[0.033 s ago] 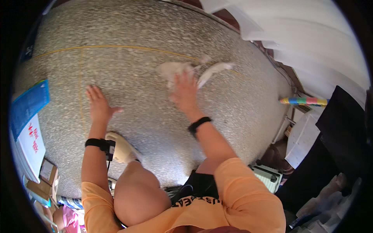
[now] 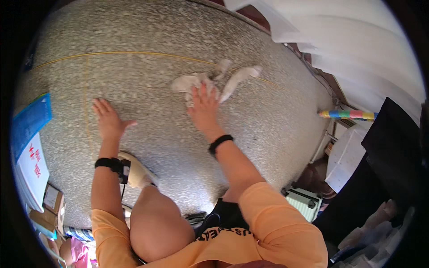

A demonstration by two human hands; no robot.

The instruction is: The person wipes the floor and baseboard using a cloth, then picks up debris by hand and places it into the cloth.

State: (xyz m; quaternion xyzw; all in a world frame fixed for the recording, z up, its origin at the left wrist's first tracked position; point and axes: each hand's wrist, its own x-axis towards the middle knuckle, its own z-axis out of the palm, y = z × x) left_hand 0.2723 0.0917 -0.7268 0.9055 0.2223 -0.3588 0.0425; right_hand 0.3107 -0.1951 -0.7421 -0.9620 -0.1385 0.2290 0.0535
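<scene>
My right hand (image 2: 205, 108) lies flat on a crumpled whitish cloth (image 2: 185, 83) on the speckled floor. Its fingers are stretched out and press on the cloth's near edge without wrapping round it. Loose ends of the cloth trail off to the far right of the fingers. To the left, my left hand (image 2: 108, 119) rests on the bare floor, palm down, fingers spread and thumb pointing right. Nothing is in it. Black bands circle both wrists, and the left one carries a small dark device (image 2: 124, 171).
A thin yellow line (image 2: 134, 52) crosses the speckled floor (image 2: 147, 89). Blue and white panels (image 2: 33, 120) and cardboard boxes (image 2: 53, 198) stand at left. On the right are white drapery (image 2: 344, 44), a multicoloured pole (image 2: 346, 115), black fabric (image 2: 380, 147) and a pale green case (image 2: 304, 201).
My right hand and the cloth under it have shifted slightly left across the floor. My left hand stays in about the same place; the whole view has moved a little.
</scene>
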